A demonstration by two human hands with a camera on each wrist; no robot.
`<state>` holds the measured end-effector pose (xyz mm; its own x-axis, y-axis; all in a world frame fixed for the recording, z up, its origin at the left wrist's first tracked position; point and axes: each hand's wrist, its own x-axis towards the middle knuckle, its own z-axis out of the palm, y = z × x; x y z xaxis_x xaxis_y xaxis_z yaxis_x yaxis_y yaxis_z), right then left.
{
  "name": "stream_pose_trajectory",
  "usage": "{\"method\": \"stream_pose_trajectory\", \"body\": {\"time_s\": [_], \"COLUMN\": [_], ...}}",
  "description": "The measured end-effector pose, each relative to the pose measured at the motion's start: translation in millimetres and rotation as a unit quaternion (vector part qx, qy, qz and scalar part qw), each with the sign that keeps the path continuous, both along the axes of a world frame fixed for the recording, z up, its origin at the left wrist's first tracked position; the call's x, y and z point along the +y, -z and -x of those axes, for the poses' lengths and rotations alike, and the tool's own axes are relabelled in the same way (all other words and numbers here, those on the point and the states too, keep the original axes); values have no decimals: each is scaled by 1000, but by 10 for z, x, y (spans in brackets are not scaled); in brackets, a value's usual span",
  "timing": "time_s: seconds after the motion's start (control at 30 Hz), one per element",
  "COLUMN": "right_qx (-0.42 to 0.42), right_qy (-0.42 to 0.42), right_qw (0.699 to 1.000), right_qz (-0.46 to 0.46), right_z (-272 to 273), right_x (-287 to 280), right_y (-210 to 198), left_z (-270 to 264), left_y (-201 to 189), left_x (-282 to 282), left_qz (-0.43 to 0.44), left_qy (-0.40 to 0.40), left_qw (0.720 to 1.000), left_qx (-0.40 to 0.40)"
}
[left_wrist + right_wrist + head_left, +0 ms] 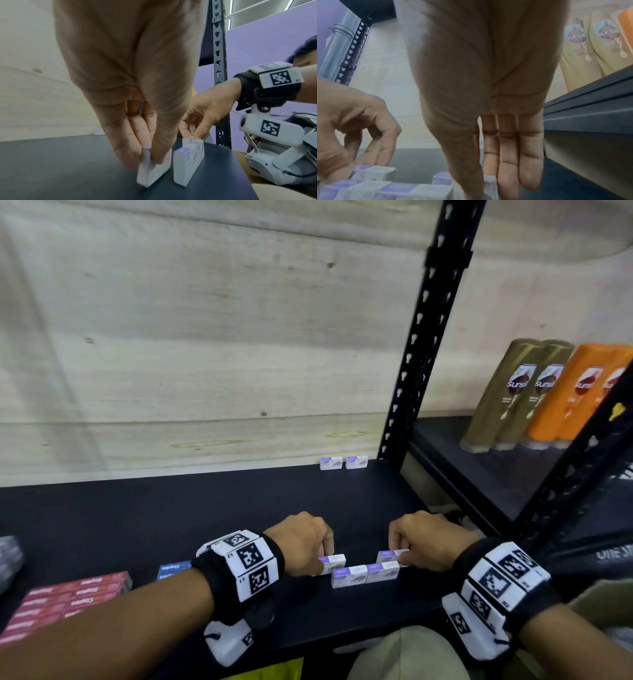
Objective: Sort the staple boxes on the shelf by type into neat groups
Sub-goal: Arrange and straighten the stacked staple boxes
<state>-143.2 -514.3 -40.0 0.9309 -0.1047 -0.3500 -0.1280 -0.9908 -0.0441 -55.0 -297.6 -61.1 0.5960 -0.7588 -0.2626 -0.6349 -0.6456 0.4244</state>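
Fingers of each hand (301,542) (423,544) pinch a purple-white staple box (332,559) (390,555) (both upright).

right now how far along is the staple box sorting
Done: red boxes grouped at left. In hand: left hand and right hand each pinch a purple-white box beside the front pair. Left: two at the back and the blue box.

Black shelf board (205,508) carrying staple boxes, as I'm seeing it from the head view.

I'm watching four purple-and-white boxes (349,576) standing on edge near 6 o'clock, two more purple-and-white boxes (343,462) sitting side by side at the back edge around 1 o'clock, red boxes (65,601) lying packed at 8 o'clock, and a blue box (174,568) lying just beside them.
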Motion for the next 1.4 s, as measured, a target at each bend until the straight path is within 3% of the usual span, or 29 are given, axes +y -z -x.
{"method": "stream_pose_trajectory", "body": {"time_s": [0.43,1.4], "right_qx": [64,65], "right_qy": [18,-25], "right_qw": [997,997], "right_qz": [-37,-40], "right_z": [38,-9], "right_x": [10,231], "right_y": [-5,60], "left_z": [98,342], "left_y": [4,-28], "left_x": [-9,-398], "left_qz": [-102,-118], "left_qy": [16,32], "left_qw": [994,991], "left_qx": [-15,-62]}}
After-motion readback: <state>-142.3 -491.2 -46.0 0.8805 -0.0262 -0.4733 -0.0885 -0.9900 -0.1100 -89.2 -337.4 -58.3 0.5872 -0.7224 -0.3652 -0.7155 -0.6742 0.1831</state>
